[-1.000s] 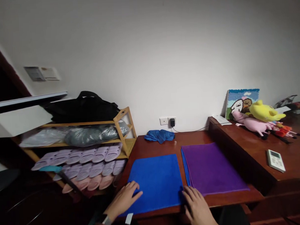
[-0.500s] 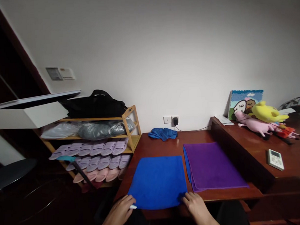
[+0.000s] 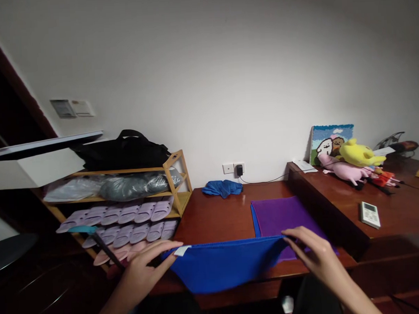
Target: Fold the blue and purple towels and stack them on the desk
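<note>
A blue cloth (image 3: pixel 221 265) hangs stretched between my two hands above the near edge of the dark red wooden table (image 3: pixel 215 214). My left hand (image 3: pixel 145 266) pinches its left corner, where a white tag shows. My right hand (image 3: pixel 312 252) pinches its right corner. Behind the lifted cloth, a purple cloth (image 3: pixel 281 216) lies flat on a blue one on the table's right half. A crumpled blue cloth (image 3: pixel 222 188) sits at the back by the wall socket.
A wooden shoe rack (image 3: pixel 128 207) with several lilac slippers and a black bag (image 3: pixel 121 151) stands to the left. On the right, a higher desk (image 3: pixel 399 204) carries plush toys (image 3: pixel 352 162), a picture and a white remote (image 3: pixel 369 214).
My hands gripped the near corners of the flat blue cloth and lifted it off the table; it now hangs stretched between them. My hands moved apart and up.
</note>
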Available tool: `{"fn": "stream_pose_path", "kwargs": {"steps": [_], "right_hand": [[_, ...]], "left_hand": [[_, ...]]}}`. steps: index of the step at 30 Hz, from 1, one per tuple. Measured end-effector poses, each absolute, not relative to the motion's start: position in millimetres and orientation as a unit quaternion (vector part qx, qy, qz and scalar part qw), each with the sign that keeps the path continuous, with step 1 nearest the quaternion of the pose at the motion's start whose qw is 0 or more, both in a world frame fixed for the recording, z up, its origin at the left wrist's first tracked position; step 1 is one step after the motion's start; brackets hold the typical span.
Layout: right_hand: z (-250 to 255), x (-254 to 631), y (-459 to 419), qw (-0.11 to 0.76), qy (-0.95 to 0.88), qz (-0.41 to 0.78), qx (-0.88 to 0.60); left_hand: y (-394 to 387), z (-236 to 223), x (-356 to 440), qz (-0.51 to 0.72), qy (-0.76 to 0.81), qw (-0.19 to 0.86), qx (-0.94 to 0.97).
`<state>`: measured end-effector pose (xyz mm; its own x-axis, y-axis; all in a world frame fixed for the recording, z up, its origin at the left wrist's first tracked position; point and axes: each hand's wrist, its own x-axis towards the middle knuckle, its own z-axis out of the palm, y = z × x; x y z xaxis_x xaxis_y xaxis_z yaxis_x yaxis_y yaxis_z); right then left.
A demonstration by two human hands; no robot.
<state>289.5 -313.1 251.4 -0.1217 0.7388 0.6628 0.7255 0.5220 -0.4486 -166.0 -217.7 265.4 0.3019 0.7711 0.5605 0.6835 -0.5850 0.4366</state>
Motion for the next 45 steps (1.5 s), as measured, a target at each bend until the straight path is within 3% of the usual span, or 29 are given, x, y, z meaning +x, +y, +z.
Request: {"fn": "stream_pose_path", "kwargs": {"steps": [4, 10, 16, 21, 25, 30, 33, 37, 45], "right_hand": [[268.1, 332.8, -320.8, 0.455, -0.722, 0.005, -0.521], [264.9, 397.8, -291.6, 0.433, -0.708, 0.032, -0.557], [302.6, 455.1, -232.2, 0.514, -0.625, -0.064, -0.584], [323.9, 487.5, -187.7, 0.567, -0.551, -0.132, -0.598], [266.9, 500.2, -184.3, 0.562, -0.532, -0.124, -0.621], [109.1, 504.6, -208.6, 0.464, -0.560, -0.010, -0.686], [27.2, 510.0, -221.6, 0.399, -0.540, 0.066, -0.738], [-17.6, 518.3, -229.4, 0.415, -0.531, 0.070, -0.735], [-16.7, 513.9, -239.7, 0.435, -0.543, 0.040, -0.717]], "left_hand": [[-210.3, 299.3, -112.8, 0.358, 0.404, 0.170, 0.825], [-162.4, 291.8, -31.3, 0.288, 0.348, 0.293, 0.842], [-100.4, 315.7, 44.6, 0.390, 0.304, 0.168, 0.853], [-67.0, 322.5, 97.2, 0.477, 0.251, -0.002, 0.843], [-72.8, 258.0, 117.1, 0.475, 0.211, -0.081, 0.850], [-110.3, 116.5, 122.6, 0.383, 0.226, -0.062, 0.893], [-131.5, 54.5, 124.2, 0.331, 0.249, -0.020, 0.910], [-142.9, 28.5, 122.9, 0.302, 0.291, 0.011, 0.908], [-143.7, 33.0, 119.0, 0.300, 0.287, 0.011, 0.910]]}}
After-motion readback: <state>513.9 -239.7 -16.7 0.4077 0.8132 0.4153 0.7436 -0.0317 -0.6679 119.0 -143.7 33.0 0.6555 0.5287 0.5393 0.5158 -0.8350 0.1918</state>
